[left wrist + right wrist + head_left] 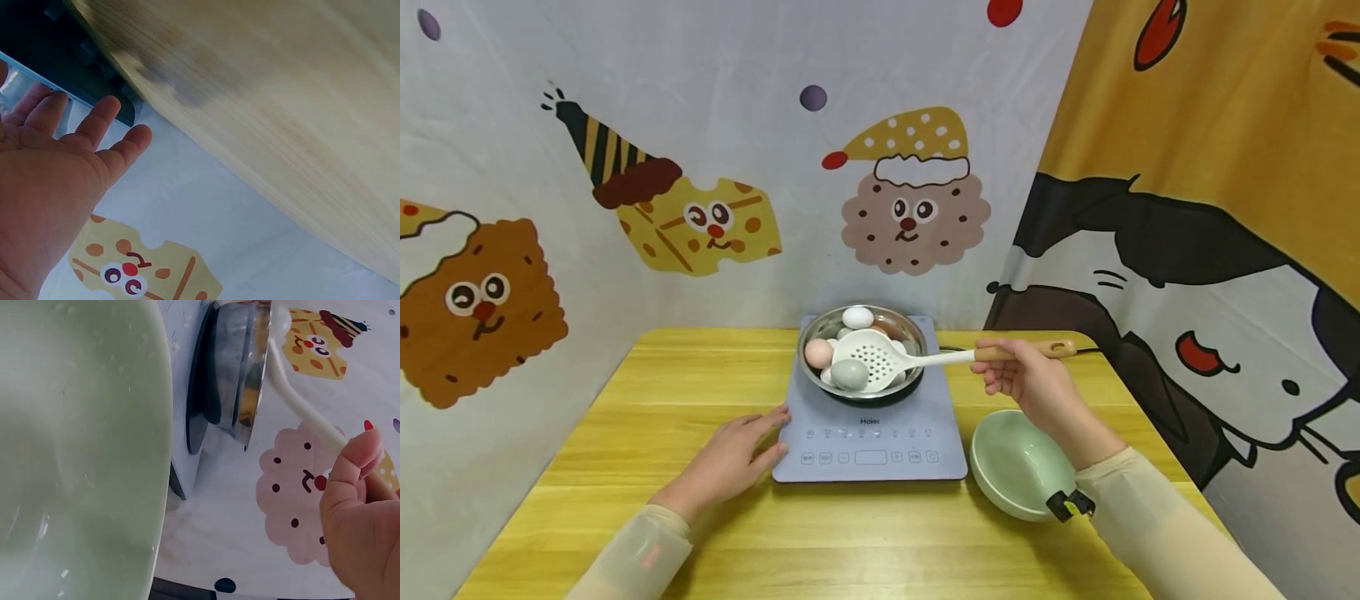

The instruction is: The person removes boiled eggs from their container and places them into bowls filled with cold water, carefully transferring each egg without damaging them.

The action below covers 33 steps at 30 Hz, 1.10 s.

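My right hand (1026, 379) grips the wooden handle of a white slotted skimmer (872, 354); the thumb lies along the handle (378, 486) in the right wrist view. The skimmer's perforated head is over a steel pot (917, 329), with a pale greenish egg (850, 375) on it. Around and under the head, the pot holds several eggs, among them a white egg (857, 317) at the back and a pinkish egg (818, 353) at the left. My left hand (730, 458) rests its extended fingertips at the left edge of the induction cooktop (868, 442).
A light green bowl (1011, 471) stands on the wooden table (700, 400) just right of the cooktop, below my right forearm. A black cord (1086, 351) runs behind the skimmer handle. Behind the table hangs a printed curtain (715, 75).
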Tool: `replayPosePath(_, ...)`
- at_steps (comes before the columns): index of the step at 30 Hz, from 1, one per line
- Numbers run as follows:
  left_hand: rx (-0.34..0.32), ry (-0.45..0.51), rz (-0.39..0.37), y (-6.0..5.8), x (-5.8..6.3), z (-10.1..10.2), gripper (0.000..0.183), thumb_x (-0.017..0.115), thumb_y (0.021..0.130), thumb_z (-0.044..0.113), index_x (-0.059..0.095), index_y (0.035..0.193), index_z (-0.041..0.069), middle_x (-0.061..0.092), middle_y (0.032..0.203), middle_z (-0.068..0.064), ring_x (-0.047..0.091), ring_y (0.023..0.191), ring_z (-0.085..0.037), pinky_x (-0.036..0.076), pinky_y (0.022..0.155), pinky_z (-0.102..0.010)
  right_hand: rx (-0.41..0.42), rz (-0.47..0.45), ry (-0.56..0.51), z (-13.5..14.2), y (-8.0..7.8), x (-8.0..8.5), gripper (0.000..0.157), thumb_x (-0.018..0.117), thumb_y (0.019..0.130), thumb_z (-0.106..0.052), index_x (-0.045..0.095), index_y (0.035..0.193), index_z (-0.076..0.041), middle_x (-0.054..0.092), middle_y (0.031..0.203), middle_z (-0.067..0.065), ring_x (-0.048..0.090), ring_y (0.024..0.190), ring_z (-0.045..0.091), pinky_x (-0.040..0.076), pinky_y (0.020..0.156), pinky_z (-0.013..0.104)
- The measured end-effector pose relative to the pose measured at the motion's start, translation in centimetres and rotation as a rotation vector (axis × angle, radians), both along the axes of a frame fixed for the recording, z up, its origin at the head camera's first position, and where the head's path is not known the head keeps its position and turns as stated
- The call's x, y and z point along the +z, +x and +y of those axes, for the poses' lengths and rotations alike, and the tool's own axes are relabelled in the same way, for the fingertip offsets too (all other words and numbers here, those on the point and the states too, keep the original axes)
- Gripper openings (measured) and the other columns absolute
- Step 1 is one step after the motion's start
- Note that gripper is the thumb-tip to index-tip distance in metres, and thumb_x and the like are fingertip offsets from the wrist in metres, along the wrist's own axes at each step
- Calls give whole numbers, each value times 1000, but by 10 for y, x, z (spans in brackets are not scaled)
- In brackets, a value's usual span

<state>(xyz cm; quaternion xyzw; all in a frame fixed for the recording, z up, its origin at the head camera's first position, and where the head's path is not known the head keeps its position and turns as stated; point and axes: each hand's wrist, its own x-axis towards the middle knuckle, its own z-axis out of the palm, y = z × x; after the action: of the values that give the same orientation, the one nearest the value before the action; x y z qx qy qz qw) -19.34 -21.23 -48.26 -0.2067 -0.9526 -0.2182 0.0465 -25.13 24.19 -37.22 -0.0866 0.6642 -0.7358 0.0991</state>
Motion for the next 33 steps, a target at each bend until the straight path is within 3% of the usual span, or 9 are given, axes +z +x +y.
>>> replayPosePath(6, 3, 3, -17, 1, -2, 3, 52, 66, 107, 33, 58, 154, 11, 53, 164, -5, 60, 138, -46, 45, 116, -68, -42, -91, -110, 13, 9, 3, 44, 39, 117, -26, 81, 110, -15, 82, 95, 4, 71, 80, 12, 64, 73, 23)
replayPosePath(11, 1, 9, -24, 1, -3, 4, 52, 66, 107, 33, 58, 154, 10, 53, 165, -5, 60, 139, -45, 44, 117, -68, -68, -55, -169, 40, 29, 11, 44, 40, 118, -28, 81, 114, -12, 83, 98, 4, 72, 81, 12, 64, 75, 23)
replayPosePath(17, -1, 12, -26, 0, -1, 5, 52, 65, 108, 33, 58, 154, 10, 52, 165, -5, 60, 139, -45, 45, 117, -67, -161, -7, -124, 91, 70, 13, 42, 41, 118, -28, 80, 117, -12, 84, 101, 6, 74, 81, 14, 65, 74, 26)
replayPosePath(26, 2, 23, -33, 0, -1, 1, 53, 66, 107, 31, 57, 155, 11, 52, 165, -6, 59, 140, -46, 46, 116, -67, -357, -53, -12, 167, 131, -10, 49, 38, 118, -33, 84, 107, -20, 85, 96, 5, 77, 76, 16, 66, 67, 28)
replayPosePath(33, 3, 31, -30, 0, -2, 0, 53, 66, 107, 31, 57, 155, 10, 51, 165, -7, 60, 139, -47, 46, 116, -67, -366, -50, 70, 182, 147, -16, 52, 34, 119, -32, 84, 106, -25, 85, 94, 3, 76, 72, 14, 65, 64, 30)
